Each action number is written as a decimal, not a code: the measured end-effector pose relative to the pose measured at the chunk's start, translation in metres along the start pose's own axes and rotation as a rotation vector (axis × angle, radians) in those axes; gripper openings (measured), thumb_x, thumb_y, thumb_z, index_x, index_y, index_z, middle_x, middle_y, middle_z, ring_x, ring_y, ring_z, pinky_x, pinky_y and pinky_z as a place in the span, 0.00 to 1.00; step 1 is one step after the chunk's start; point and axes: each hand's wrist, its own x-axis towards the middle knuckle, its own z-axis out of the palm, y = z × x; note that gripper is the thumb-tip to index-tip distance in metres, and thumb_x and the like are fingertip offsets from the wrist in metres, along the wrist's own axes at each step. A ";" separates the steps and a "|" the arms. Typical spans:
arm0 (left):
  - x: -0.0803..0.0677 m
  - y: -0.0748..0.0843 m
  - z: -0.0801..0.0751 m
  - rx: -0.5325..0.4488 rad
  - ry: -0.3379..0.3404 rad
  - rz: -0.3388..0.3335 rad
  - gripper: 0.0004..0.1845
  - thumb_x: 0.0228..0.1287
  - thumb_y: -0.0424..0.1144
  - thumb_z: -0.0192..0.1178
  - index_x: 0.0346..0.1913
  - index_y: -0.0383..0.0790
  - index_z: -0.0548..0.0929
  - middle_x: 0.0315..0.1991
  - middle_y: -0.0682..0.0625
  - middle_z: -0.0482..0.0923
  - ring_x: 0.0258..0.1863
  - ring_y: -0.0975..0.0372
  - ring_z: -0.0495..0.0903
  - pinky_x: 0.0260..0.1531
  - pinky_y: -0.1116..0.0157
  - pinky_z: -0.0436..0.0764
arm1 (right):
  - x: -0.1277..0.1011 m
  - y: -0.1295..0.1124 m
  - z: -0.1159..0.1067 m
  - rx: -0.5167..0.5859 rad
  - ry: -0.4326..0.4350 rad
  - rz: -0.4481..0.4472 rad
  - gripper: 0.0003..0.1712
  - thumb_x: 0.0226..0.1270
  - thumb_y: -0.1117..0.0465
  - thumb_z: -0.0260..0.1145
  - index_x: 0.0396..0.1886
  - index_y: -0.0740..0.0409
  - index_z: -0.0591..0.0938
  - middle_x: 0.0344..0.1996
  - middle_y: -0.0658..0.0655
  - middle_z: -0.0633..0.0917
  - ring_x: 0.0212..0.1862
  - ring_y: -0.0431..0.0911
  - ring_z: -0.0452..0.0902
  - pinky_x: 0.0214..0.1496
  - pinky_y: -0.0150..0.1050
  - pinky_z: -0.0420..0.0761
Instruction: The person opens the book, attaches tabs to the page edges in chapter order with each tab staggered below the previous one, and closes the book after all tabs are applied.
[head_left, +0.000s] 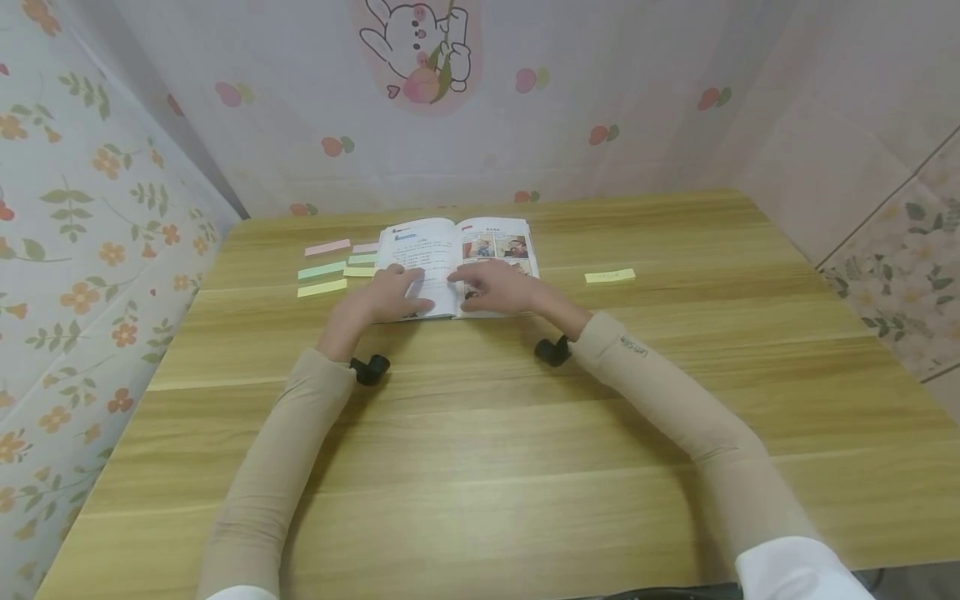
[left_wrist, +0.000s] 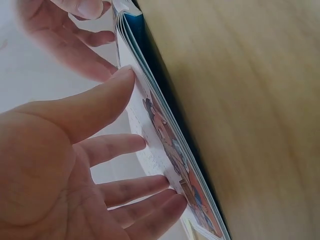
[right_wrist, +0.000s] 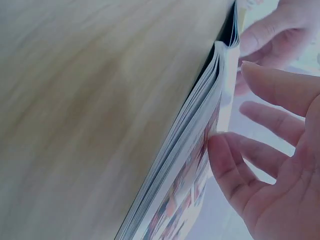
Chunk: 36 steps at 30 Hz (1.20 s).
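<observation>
An open book [head_left: 420,250] lies on the wooden table, text on its left page and comic-style pictures on its right page. My left hand [head_left: 395,293] rests on the left page, fingers spread and fairly straight, thumb toward the lower edge near the spine. In the left wrist view its fingertips [left_wrist: 176,200] touch the page beside a printed picture. Over the right page lies my right hand [head_left: 498,286], its thumb and forefinger pointing at the centre fold. The right wrist view shows its bent fingers [right_wrist: 222,150] against the page, with the thumb apart from them.
Left of the book lie several sticky strips: pink [head_left: 327,247], green [head_left: 322,271] and yellow [head_left: 322,288], some reaching the book's edge. A single yellow strip with writing [head_left: 610,276] lies to the right. A patterned curtain [head_left: 480,142] hangs behind the table [head_left: 465,450].
</observation>
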 end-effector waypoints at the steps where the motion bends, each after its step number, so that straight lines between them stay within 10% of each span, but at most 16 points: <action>1: 0.000 0.000 0.000 -0.001 -0.003 -0.003 0.39 0.76 0.52 0.53 0.79 0.34 0.54 0.77 0.27 0.47 0.75 0.36 0.50 0.70 0.38 0.56 | -0.001 0.003 0.000 -0.007 0.009 -0.001 0.30 0.70 0.63 0.66 0.69 0.66 0.73 0.68 0.63 0.75 0.65 0.55 0.73 0.69 0.47 0.70; 7: 0.000 0.003 0.003 -0.010 -0.024 -0.020 0.40 0.77 0.54 0.52 0.80 0.35 0.52 0.77 0.28 0.44 0.76 0.35 0.46 0.71 0.37 0.54 | -0.010 0.015 -0.004 -0.021 0.039 0.005 0.37 0.65 0.62 0.71 0.70 0.70 0.70 0.65 0.66 0.76 0.51 0.54 0.77 0.66 0.49 0.72; 14: 0.000 0.002 0.004 0.001 -0.030 -0.016 0.40 0.78 0.53 0.51 0.80 0.34 0.51 0.77 0.27 0.43 0.76 0.35 0.45 0.71 0.38 0.52 | -0.025 0.026 -0.009 -0.052 0.012 -0.007 0.48 0.61 0.57 0.77 0.73 0.73 0.63 0.71 0.70 0.67 0.73 0.63 0.60 0.76 0.53 0.58; 25: -0.002 0.004 0.002 0.001 -0.033 -0.014 0.40 0.77 0.53 0.51 0.80 0.34 0.51 0.77 0.27 0.44 0.75 0.35 0.47 0.71 0.38 0.53 | -0.042 0.042 -0.019 -0.059 -0.056 0.097 0.51 0.63 0.57 0.76 0.77 0.70 0.58 0.75 0.72 0.59 0.78 0.65 0.43 0.78 0.57 0.47; 36: -0.003 0.004 0.001 0.000 -0.041 -0.026 0.40 0.78 0.53 0.50 0.80 0.34 0.50 0.78 0.28 0.43 0.76 0.36 0.44 0.72 0.38 0.51 | -0.054 0.044 -0.027 0.024 -0.081 0.167 0.51 0.65 0.52 0.74 0.77 0.67 0.58 0.60 0.68 0.75 0.62 0.58 0.69 0.70 0.54 0.65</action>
